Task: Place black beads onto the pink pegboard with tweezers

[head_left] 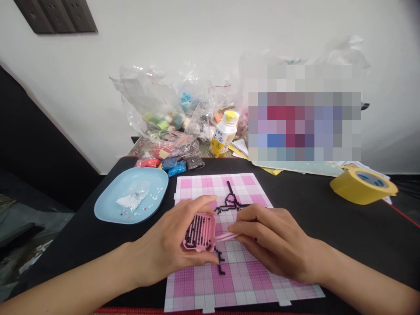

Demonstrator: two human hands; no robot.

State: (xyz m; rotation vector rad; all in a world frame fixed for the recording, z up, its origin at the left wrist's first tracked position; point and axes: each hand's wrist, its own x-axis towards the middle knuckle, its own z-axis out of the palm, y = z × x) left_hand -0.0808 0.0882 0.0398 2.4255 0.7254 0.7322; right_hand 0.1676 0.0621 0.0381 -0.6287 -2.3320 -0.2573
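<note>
My left hand holds a small pink ridged tray between thumb and fingers, with rows of black beads in its grooves. My right hand pinches pink tweezers, whose tips reach the tray's right edge. Both hands are above a pink and white checked pegboard. Black beads form a branching outline on the board's upper part, and another short black line shows below the tray. Part of the board and its beads is hidden under my hands.
A blue plate with white beads and a small clear bag lies at the left. Bags of coloured beads and a yellow-white bottle stand behind. Yellow tape is at the right, near a blurred-out area.
</note>
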